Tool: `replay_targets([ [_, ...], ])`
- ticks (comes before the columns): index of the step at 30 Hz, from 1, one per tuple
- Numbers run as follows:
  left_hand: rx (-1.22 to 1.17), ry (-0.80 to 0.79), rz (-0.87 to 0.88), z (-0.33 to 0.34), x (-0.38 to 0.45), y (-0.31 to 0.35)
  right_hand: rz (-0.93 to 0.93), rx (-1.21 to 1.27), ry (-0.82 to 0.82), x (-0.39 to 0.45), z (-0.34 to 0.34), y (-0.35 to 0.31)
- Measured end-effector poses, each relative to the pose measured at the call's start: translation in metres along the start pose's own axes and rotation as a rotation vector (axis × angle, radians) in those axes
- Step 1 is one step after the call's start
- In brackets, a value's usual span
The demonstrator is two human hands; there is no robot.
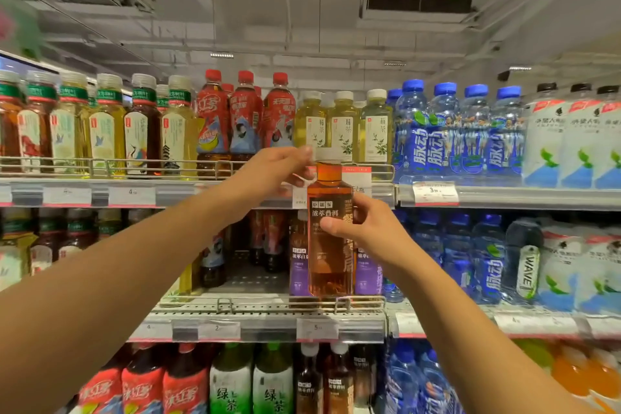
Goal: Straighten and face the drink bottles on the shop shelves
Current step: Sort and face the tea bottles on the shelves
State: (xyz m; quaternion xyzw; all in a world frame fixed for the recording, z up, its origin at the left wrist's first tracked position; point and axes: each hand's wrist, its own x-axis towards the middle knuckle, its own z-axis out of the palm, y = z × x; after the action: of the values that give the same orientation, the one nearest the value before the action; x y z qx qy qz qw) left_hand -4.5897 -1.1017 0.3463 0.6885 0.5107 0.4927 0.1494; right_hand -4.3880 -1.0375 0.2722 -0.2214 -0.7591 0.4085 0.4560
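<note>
Our left hand [285, 164] pinches the blurred white cap, our right hand [363, 228] grips the amber tea bottle [329, 245], hiding purple-labelled bottles [366, 272] on the middle shelf [268, 312].

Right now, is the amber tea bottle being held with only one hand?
No. The left hand pinches the cap end of the amber tea bottle while the right hand grips its label.

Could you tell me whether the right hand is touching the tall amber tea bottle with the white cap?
Touching: the head view shows the right hand wrapped round the tall amber tea bottle's label.
</note>
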Motion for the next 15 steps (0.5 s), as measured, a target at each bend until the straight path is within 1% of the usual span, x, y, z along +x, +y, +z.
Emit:
replay_targets([
  [3, 0.437, 0.023, 0.145, 0.013, -0.010, -0.028, 0.029, -0.030, 0.065, -0.018, -0.019, 0.019],
  [4, 0.538, 0.014, 0.188, 0.021, -0.014, -0.037, 0.048, -0.036, 0.090, -0.024, -0.025, 0.025],
  [7, 0.744, -0.040, 0.342, 0.050, -0.028, -0.061, 0.103, -0.083, 0.167, -0.043, -0.040, 0.050],
  [8, 0.800, -0.072, 0.367, 0.062, -0.035, -0.069, 0.124, -0.099, 0.192, -0.052, -0.043, 0.061],
  [11, 0.936, -0.222, 0.369, 0.106, -0.059, -0.104, 0.185, -0.158, 0.250, -0.077, -0.049, 0.092],
  [15, 1.031, -0.374, 0.257, 0.151, -0.093, -0.156, 0.260, -0.156, 0.287, -0.110, -0.048, 0.132],
])
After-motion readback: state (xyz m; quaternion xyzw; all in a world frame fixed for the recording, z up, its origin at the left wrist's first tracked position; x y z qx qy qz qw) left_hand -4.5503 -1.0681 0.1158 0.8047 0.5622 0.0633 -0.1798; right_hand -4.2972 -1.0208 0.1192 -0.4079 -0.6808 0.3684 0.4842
